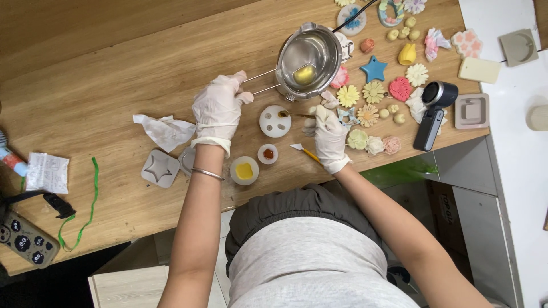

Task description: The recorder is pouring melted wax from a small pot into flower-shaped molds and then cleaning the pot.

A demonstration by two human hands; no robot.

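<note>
My left hand (218,108), in a white glove, grips the wire handle (264,81) of a steel melting pot (309,59) that holds a little yellow liquid. My right hand (327,134), also gloved, holds a small spoon (295,115) whose tip rests over a round white mould (274,121). A small yellow-handled spatula (304,150) lies by my right wrist. Below the mould stand a small cup of orange-red powder (268,153) and a cup of yellow wax (244,170).
Several coloured wax flowers (367,102) and a blue star (374,69) lie right of the pot. A grey star mould (160,168) and crumpled tissue (165,131) lie left. A black handheld device (434,113), square moulds (471,111), a phone (24,238) and green cord (85,211) lie around.
</note>
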